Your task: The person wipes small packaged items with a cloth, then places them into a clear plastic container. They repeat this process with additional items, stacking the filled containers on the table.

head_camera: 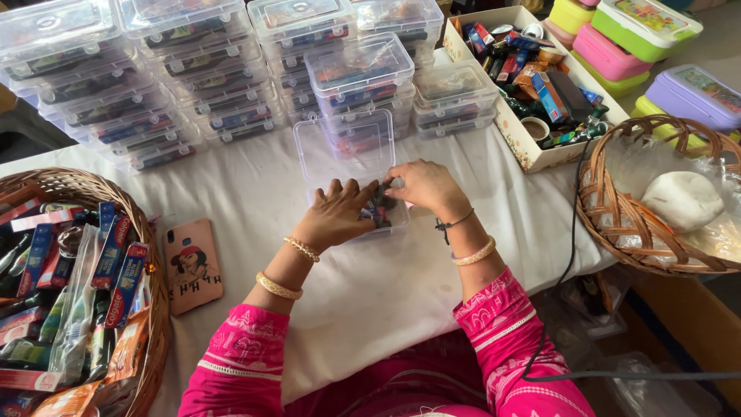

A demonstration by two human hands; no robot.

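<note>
Packing step: both hands in open clear box point(351, 166) at frame centre. Left hand point(336, 216) presses items; right hand point(424, 185) pinches a small dark item point(384, 202). Next judged: seat it, shut lid.

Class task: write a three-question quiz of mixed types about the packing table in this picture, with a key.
1. True or false: the lid of the clear plastic box under the hands is shut.
2. Which hand is nearer the phone in the pink case: the left hand or the right hand?
3. What holds the white lump? A) round wicker basket B) cardboard box C) lilac lunchbox

Key: 1 false, it stands open; 2 the left hand; 3 A.
</note>
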